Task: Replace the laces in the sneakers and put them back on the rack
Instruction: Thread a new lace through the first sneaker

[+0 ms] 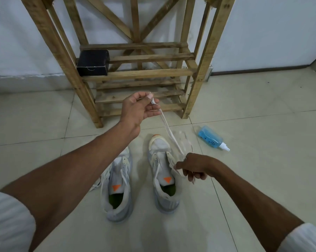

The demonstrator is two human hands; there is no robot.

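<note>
**While the lace is stretched taut, a slip could pull it free**

Because the lace runs as a doubled strand between both hands, one hard tug might drag it out of an eyelet or tip the sneaker it leads to. An uneven pull would leave its ends mismatched. The left hand is raised and pinches the upper end between thumb and fingertips. The right hand grips the lower part with curled fingers at that sneaker's eyelet edge. Whether the lace passes through an eyelet there, I cannot tell.

The other sneaker stands just beside the first on the floor, both toes toward the rack. A careless foot could roll the spray bottle, which lies near the rack's right leg.

Counted:
- two sneakers
- one lace in hand
- one rack
- one black box at the left end of a rack shelf
- one spray bottle
</note>
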